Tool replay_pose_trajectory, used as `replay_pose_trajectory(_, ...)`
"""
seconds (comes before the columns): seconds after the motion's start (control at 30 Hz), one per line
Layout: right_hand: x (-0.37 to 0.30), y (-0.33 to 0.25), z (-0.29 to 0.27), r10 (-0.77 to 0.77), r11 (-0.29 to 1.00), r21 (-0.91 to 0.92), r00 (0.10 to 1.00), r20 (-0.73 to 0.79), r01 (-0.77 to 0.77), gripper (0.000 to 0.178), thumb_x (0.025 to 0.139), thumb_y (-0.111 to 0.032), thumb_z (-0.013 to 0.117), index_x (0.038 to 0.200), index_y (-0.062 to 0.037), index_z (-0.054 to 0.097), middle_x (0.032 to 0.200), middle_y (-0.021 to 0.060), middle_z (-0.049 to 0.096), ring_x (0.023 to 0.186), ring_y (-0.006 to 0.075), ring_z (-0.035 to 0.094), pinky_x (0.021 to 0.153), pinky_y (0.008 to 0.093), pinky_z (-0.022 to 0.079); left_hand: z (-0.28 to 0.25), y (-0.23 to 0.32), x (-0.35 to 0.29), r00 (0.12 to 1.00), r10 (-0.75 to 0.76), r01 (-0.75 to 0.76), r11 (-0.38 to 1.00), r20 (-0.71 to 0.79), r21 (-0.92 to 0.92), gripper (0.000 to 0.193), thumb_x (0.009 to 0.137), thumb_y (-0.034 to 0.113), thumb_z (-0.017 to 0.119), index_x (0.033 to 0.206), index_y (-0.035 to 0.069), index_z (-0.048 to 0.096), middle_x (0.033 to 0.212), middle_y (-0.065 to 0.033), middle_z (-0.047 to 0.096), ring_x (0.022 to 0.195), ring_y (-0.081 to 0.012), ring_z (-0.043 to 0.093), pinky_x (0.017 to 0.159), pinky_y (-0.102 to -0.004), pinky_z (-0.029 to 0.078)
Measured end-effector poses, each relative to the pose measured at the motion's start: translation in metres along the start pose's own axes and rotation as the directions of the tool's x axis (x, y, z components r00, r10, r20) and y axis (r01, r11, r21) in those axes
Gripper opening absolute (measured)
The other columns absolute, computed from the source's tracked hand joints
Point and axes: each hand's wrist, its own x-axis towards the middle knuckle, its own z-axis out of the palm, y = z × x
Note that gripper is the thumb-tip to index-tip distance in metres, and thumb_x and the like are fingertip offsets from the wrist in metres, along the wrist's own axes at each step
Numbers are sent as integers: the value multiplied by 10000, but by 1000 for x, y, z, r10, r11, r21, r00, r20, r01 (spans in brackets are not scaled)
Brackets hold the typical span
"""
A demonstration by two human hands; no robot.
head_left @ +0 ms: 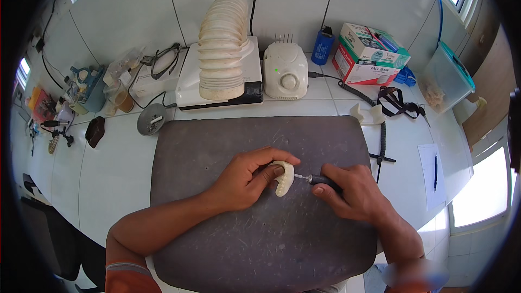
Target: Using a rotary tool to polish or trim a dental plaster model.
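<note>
Mid-trim on a dental cast, bur right at the edge

Centre of the frame: left hand (247,176) has its fingers curled around a white cast (284,177), holding it just above the grey mat (217,239). Right hand (350,187) is closed on a dark handpiece (320,180), tip touching the cast's right side. Looks like grinding is underway; can't tell how much is already trimmed. A tall stack of casts (222,49) sits upper centre, another lone one (368,115) right of the mat, maybe waiting.

Left hand (247,176) fingers curled in pinch grip; right hand (347,187) in closed pen-style grip, forearms converging.
</note>
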Motion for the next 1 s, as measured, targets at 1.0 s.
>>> replay_pose_trajectory(1.0, 0, -6, 4, 21, 999, -40, 1000, -6, -21, 476, 1088, -478, 757, 910, -63, 609, 677, 168, 669, 628, 477, 666, 594, 548, 491, 1, 5, -1, 999, -35, 36, 999, 25, -13, 277, 1176, 26, 583, 1416, 42, 720, 1161, -46, 757, 989, -85, 678, 875, -274, 558)
